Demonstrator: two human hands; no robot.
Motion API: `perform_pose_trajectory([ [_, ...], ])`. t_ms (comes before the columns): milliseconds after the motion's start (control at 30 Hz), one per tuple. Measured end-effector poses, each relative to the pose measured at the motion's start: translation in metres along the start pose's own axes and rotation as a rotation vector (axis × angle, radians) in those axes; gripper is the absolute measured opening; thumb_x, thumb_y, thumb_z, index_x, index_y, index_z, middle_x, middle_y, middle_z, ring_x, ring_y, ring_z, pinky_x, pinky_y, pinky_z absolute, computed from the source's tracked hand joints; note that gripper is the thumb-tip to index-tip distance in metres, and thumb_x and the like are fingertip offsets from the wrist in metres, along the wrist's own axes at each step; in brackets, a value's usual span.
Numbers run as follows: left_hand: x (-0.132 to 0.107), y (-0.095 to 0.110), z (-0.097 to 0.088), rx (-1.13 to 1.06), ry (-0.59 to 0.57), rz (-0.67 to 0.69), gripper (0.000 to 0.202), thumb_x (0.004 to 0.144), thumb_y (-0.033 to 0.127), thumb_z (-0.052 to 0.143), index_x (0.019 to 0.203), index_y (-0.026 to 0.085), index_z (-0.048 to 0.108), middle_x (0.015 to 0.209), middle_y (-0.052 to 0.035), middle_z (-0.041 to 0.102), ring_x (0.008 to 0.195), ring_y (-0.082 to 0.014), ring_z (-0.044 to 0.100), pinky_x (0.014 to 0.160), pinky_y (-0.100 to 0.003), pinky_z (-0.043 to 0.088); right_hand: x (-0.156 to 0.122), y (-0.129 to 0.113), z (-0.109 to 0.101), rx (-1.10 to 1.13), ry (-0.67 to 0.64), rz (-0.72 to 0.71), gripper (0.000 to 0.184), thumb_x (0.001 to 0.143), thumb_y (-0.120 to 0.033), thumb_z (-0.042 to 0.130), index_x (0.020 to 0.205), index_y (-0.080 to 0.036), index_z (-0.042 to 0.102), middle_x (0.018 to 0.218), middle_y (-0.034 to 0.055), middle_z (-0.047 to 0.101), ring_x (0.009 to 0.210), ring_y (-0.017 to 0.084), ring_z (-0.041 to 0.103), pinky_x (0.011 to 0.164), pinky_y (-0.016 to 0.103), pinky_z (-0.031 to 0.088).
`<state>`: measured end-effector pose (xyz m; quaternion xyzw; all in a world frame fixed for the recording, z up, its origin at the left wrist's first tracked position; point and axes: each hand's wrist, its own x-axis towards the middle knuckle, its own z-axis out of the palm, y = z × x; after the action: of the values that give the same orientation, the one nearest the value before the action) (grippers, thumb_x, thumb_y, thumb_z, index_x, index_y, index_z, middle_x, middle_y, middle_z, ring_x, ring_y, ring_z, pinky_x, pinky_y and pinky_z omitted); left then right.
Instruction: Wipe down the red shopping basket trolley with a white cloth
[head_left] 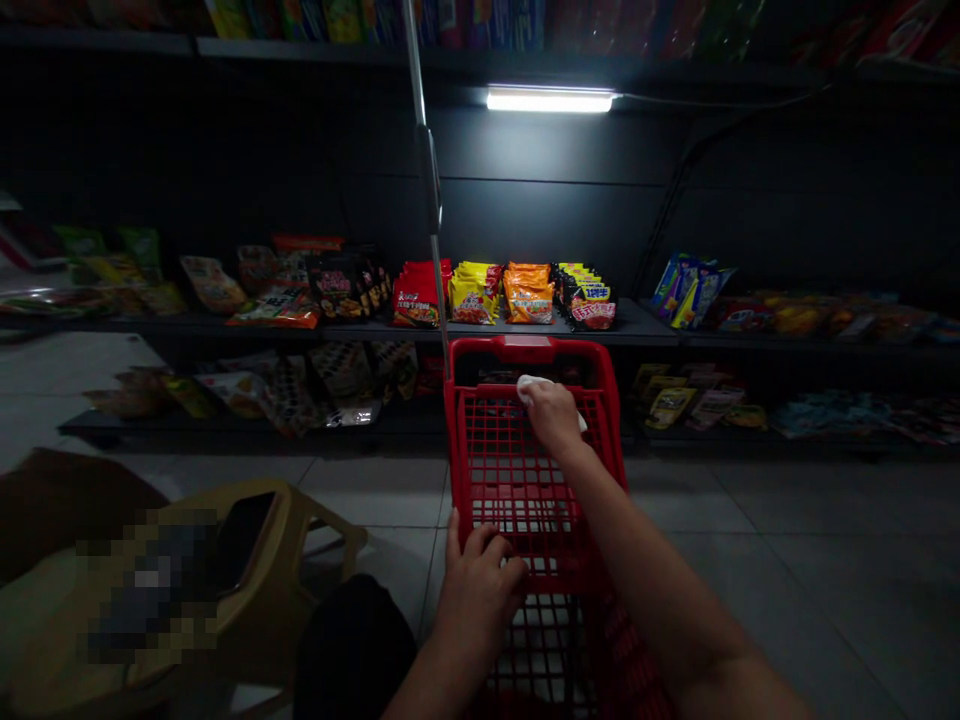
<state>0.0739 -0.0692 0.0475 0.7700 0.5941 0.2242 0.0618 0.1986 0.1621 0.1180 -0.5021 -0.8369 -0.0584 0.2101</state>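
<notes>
A red plastic shopping basket (pixel 611 400) with grid walls stands in front of me, its rim facing the shelves. My right hand (pixel 555 415) is closed around a white cloth (pixel 531 386) and presses it near the upper edge of the grid. Lower down, my left hand (pixel 484 590) grips the basket's left side, with its fingers bent over the grid and the forefinger along the edge. A thin metal rod (pixel 427 170) rises by the basket's upper left corner; how it is fixed cannot be seen.
Shelves (pixel 637 322) ahead carry instant noodle packs (pixel 474 293) and other bagged snacks, lit by a tube lamp (pixel 551 99). At left, a yellowish stool (pixel 247 600) holds a phone (pixel 244 540) and a blurred dark item. My dark-clothed knee (pixel 356 645) is beside it.
</notes>
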Motion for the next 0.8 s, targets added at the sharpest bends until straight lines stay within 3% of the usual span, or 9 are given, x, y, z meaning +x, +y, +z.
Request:
perform_pose_trajectory([
  [133, -0.001, 0.003, 0.005, 0.071, -0.004, -0.043, 0.011, 0.077, 0.036, 0.079, 0.085, 0.031, 0.073, 0.096, -0.0014, 0.071, 0.115, -0.0295, 0.057, 0.118, -0.071, 0.007, 0.025, -0.049, 0.020, 0.094, -0.052, -0.299, 0.046, 0.094, -0.013, 0.043, 0.139, -0.018, 0.055, 0.140, 0.0053, 0.058, 0.131, 0.022, 0.046, 0.112, 0.034, 0.032],
  [200, -0.003, 0.004, 0.003, 0.087, -0.015, -0.057, 0.013, 0.077, 0.037, 0.079, 0.086, 0.031, 0.073, 0.096, -0.0005, 0.071, 0.114, -0.0281, 0.058, 0.119, -0.070, 0.008, 0.030, -0.054, 0.024, 0.094, -0.076, -0.368, 0.047, 0.095, -0.012, 0.043, 0.140, -0.021, 0.055, 0.145, 0.0011, 0.055, 0.136, 0.020, 0.042, 0.113, 0.030, 0.031],
  [300, -0.007, 0.005, -0.001, 0.083, -0.028, -0.075, 0.010, 0.081, 0.036, 0.075, 0.088, 0.031, 0.072, 0.098, 0.0019, 0.071, 0.115, -0.0251, 0.057, 0.119, -0.068, 0.007, 0.024, -0.025, 0.018, 0.065, -0.072, -0.318, 0.044, 0.097, -0.015, 0.041, 0.138, -0.022, 0.056, 0.144, 0.0038, 0.056, 0.128, 0.023, 0.048, 0.107, 0.033, 0.036],
  [433, -0.008, 0.004, -0.004, 0.039, -0.004, -0.075, 0.007, 0.083, 0.035, 0.074, 0.088, 0.031, 0.071, 0.097, 0.0030, 0.071, 0.116, -0.0233, 0.057, 0.120, -0.066, 0.005, 0.003, 0.041, 0.000, -0.054, 0.005, -0.048, 0.034, 0.099, -0.022, 0.046, 0.126, -0.026, 0.065, 0.130, 0.0047, 0.064, 0.111, 0.024, 0.053, 0.096, 0.036, 0.041],
  [533, -0.007, 0.002, -0.001, 0.006, 0.026, -0.034, 0.008, 0.082, 0.035, 0.075, 0.088, 0.031, 0.072, 0.095, 0.0021, 0.071, 0.114, -0.0238, 0.057, 0.120, -0.066, 0.004, -0.003, 0.064, -0.007, -0.097, 0.049, 0.110, 0.029, 0.098, -0.023, 0.047, 0.115, -0.024, 0.070, 0.123, 0.0070, 0.066, 0.103, 0.025, 0.053, 0.089, 0.035, 0.043],
  [633, -0.005, 0.000, 0.002, 0.003, 0.034, -0.017, 0.007, 0.083, 0.037, 0.073, 0.087, 0.031, 0.072, 0.094, 0.0019, 0.071, 0.112, -0.0241, 0.058, 0.119, -0.067, 0.005, 0.004, 0.043, -0.001, -0.010, 0.062, 0.110, 0.028, 0.096, -0.017, 0.047, 0.108, -0.017, 0.072, 0.118, 0.0128, 0.066, 0.102, 0.026, 0.054, 0.089, 0.036, 0.045],
  [700, -0.003, 0.000, 0.004, 0.018, 0.025, -0.029, 0.008, 0.083, 0.037, 0.073, 0.087, 0.030, 0.072, 0.094, 0.0018, 0.070, 0.112, -0.0241, 0.058, 0.119, -0.067, 0.006, 0.012, 0.012, 0.010, 0.090, 0.072, -0.006, 0.029, 0.094, -0.015, 0.049, 0.112, -0.015, 0.071, 0.122, 0.0146, 0.065, 0.109, 0.026, 0.054, 0.096, 0.038, 0.044],
  [800, -0.003, 0.001, 0.005, 0.066, 0.001, -0.062, 0.010, 0.081, 0.037, 0.076, 0.086, 0.030, 0.073, 0.096, 0.0009, 0.070, 0.113, -0.0251, 0.057, 0.119, -0.067, 0.007, 0.021, -0.032, 0.027, 0.187, 0.045, -0.230, 0.035, 0.091, -0.022, 0.057, 0.125, -0.019, 0.066, 0.136, 0.0085, 0.060, 0.124, 0.023, 0.051, 0.108, 0.036, 0.039],
])
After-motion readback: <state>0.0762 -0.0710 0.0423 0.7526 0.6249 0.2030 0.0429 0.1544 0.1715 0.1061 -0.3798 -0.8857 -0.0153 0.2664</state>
